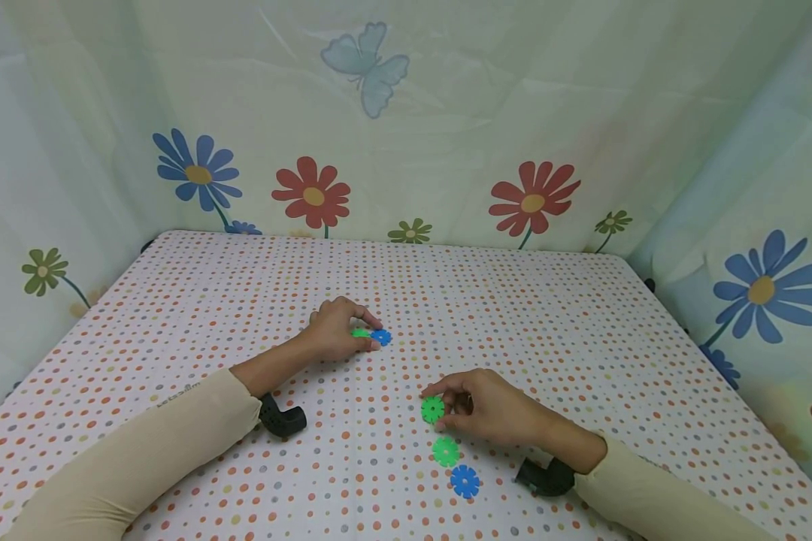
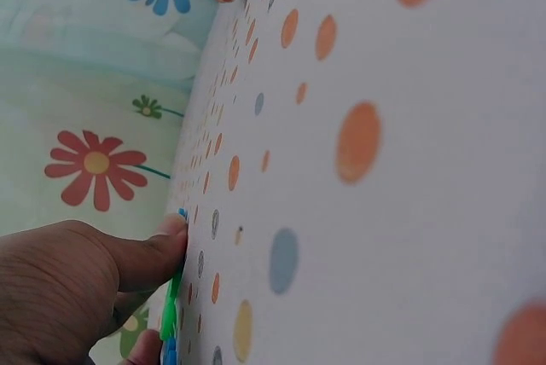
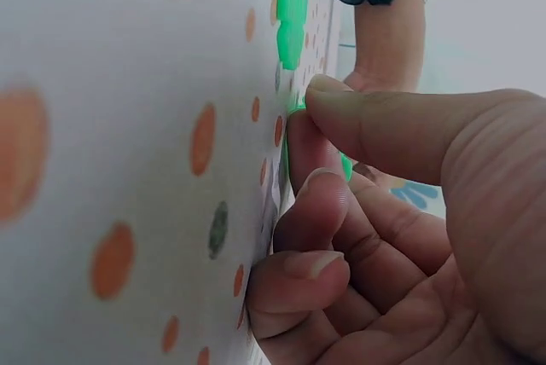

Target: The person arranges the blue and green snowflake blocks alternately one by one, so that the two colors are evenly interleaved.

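My left hand (image 1: 338, 330) is at the middle of the table, its thumb and fingers pinching a blue notched disc (image 1: 382, 337) with a green notched disc (image 1: 360, 333) beside it. From the left wrist, the green disc (image 2: 169, 309) stands nearly edge-on beside the thumb, and a bit of blue (image 2: 171, 350) shows below it. Nearer the front, my right hand (image 1: 497, 406) pinches another green notched disc (image 1: 433, 409) between thumb and fingers. In the right wrist view the curled fingers hide most of that disc.
Below the right hand lie a light green notched disc (image 1: 446, 451) and a blue notched disc (image 1: 465, 482). Black devices (image 1: 283, 418) are strapped to both wrists. A dotted cloth (image 1: 243, 285) covers the table, with a flowered curtain (image 1: 433, 113) behind it and at its sides.
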{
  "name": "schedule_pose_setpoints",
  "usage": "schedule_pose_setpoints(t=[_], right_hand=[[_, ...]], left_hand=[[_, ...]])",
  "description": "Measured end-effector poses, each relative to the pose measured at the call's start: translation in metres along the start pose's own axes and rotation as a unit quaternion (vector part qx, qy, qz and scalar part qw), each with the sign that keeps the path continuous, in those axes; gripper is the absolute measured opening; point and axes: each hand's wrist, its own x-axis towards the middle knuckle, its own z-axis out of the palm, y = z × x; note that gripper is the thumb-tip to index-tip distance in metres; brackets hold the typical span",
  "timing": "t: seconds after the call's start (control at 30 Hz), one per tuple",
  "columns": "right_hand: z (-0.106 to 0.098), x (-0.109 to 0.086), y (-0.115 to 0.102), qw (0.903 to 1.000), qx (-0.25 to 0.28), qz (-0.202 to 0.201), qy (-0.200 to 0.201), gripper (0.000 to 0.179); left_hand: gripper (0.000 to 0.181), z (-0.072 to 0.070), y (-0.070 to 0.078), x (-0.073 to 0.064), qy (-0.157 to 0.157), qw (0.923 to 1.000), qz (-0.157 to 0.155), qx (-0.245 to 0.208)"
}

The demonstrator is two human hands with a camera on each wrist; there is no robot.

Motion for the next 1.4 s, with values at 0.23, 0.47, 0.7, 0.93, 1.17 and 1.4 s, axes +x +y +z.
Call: schedule_pose_setpoints(t=[0.23,0.47,0.7,0.93,1.17,1.4], right_hand=[[-0.002,-0.001,-0.001,1.0,0.0,0.005,0.003,0.031],[-0.002,0.001,0.001,0.9997,-0.015,-0.012,0.016,0.031],[-0.007,0.011,0.007,0.9991,-0.032,-0.011,0.024,0.031],[-0.014,0.03,0.011,0.9981,-0.019,0.027,0.052,0.032],[-0.021,0.055,0.019,0.9964,-0.02,0.043,0.07,0.031],[-0.029,0.079,0.025,0.9961,-0.036,0.037,0.072,0.029]], left_hand=[[0.025,0.001,0.0,0.002,0.002,1.0,0.003,0.001],[0.025,0.0,-0.001,0.003,0.002,1.0,0.007,0.004],[0.025,-0.002,0.001,0.002,0.004,1.0,0.008,0.004],[0.025,-0.002,0.001,0.0,0.004,1.0,0.006,0.001],[0.024,0.0,0.001,0.0,0.004,1.0,0.001,-0.001],[0.024,0.0,0.001,0.0,0.004,1.0,-0.002,-0.003]])
